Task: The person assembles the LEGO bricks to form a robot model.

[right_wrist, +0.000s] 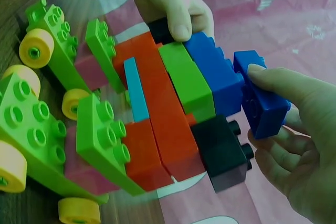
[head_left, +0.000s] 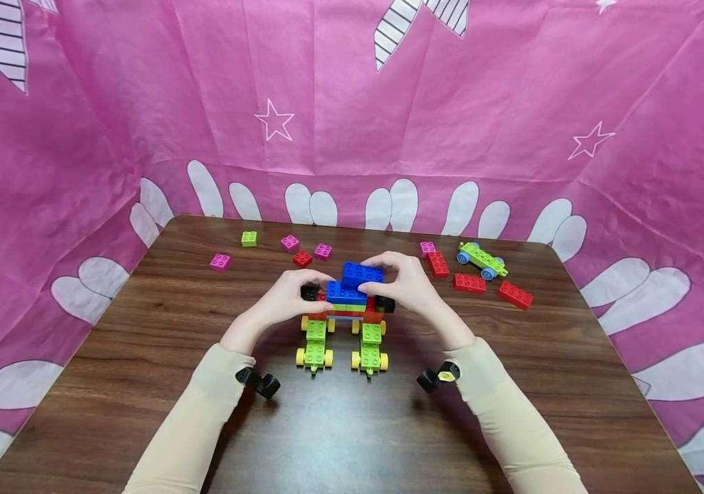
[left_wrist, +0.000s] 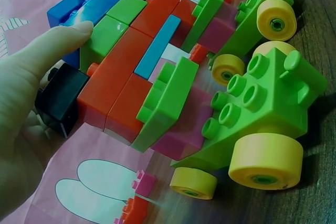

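A toy-brick build stands on two lime wheeled bases [head_left: 315, 351] with yellow wheels. Above them it has pink, lime and red bricks [right_wrist: 157, 103], a thin blue strip [right_wrist: 136, 88], a lime layer [right_wrist: 186, 80], black bricks [right_wrist: 220, 153] at both ends and a blue brick [right_wrist: 215, 74] on top. My left hand [head_left: 287, 296] grips the build's left end, thumb on the front of the lime layer, fingers behind. In my right hand [head_left: 409, 283], thumb and fingers pinch another blue brick [right_wrist: 265, 100]. The right wrist view shows a gap between it and the top blue brick.
Toward the back left of the wooden table [head_left: 191, 398] lie pink bricks [head_left: 220, 262], a lime brick [head_left: 249, 239] and a red brick [head_left: 302, 258]. Back right are several red bricks [head_left: 469, 283], a pink brick [head_left: 427, 248] and a lime car base [head_left: 482, 259] with blue wheels.
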`<state>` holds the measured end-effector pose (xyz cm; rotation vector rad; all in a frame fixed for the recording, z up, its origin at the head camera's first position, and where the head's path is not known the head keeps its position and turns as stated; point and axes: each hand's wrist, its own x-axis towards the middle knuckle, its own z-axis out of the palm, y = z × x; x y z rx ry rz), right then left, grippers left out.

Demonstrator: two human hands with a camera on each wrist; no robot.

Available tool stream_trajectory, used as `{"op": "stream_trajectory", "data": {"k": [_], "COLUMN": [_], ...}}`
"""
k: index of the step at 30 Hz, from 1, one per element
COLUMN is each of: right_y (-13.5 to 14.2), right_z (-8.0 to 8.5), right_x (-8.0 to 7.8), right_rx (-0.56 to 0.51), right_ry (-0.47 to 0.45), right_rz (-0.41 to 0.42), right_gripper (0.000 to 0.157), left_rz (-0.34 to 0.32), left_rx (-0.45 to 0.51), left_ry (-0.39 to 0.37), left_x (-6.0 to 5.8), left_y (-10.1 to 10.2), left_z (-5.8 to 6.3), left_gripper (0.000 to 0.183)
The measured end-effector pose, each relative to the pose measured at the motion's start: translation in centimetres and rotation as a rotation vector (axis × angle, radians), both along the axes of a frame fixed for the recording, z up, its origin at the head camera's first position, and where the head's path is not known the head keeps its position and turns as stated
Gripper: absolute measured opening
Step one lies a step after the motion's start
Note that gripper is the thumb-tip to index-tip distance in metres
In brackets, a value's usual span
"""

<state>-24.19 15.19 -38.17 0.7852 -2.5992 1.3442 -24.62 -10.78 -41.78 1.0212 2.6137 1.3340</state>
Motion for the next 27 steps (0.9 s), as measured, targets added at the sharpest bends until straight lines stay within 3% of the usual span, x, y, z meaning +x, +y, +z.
{"op": "stream_trajectory", "data": {"k": [11,27], "right_y": [-1.4,-2.2], "right_z": [-0.2,0.2], "right_x": [0.0,0.1], "right_rx": [0.028,0.079], "right_ry": [0.025,0.074], "right_rz": [0.062,0.069], "right_gripper": [0.036,0.036], "left_rz": [0.007,-0.004], "left_rx": [0.009,0.032], "left_ry": [0.014,0.034], "left_x": [0.1,0.1], "left_y": [0.1,0.2], "left_z": [0.0,-0.1], "left_gripper": [0.042,0.038]}}
